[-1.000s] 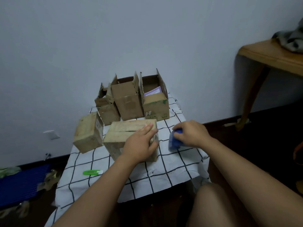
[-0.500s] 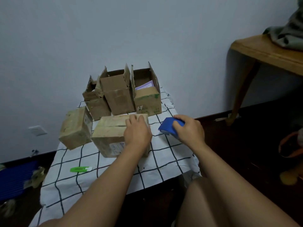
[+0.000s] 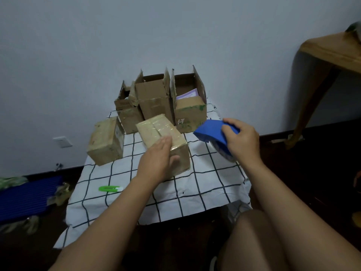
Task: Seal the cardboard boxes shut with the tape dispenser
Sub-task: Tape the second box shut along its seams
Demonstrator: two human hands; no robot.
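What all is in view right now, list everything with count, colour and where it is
closed cardboard boxes: 2, tan; one under the left hand, one at the cloth's left edge
open cardboard boxes: 3, brown, back of the cloth by the wall
tape dispenser: 1, blue, held above the cloth's right side
checked cloth: 1, white with black lines, over the low table
cutter: 1, green, front left of the cloth
wooden table: 1, brown, upper right
left hand: grips the nearer closed box
right hand: grips the tape dispenser
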